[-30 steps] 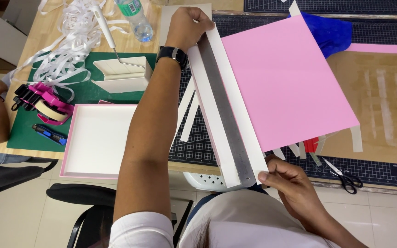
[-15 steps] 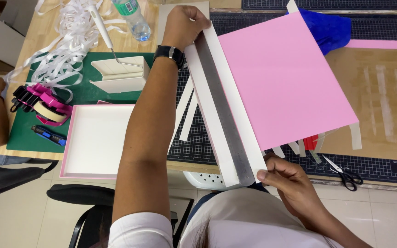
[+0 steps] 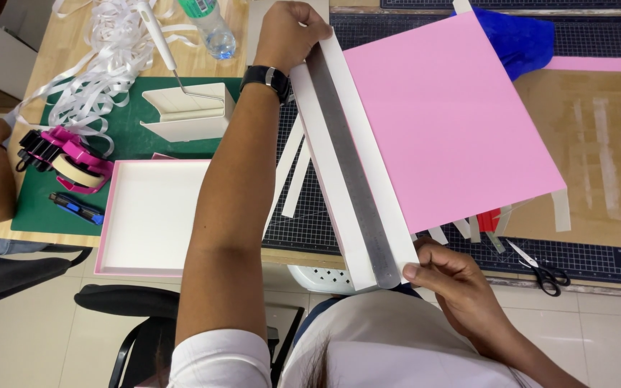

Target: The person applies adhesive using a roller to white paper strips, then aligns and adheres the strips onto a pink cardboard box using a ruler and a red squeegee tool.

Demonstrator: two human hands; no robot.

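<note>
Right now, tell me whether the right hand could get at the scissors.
Probably yes: the scissors lie uncovered on the cutting mat beside the right hand, but that hand is holding the metal ruler.

We have a single view, worn on the head, and it looks almost straight down from above the person's chest. The long grey steel ruler [image 3: 350, 162] runs near the middle of our frame, slanting from the top toward the bottom edge. We sit close: both forearms reach up from the bottom of the frame, the left hand [image 3: 292, 32] at the ruler's far end, the right hand [image 3: 451, 276] at its near end. Left of the ruler we see a green cutting mat [image 3: 127, 133]; right of it, brown cardboard [image 3: 598, 151]. Below the ruler, floor tiles show.
</note>
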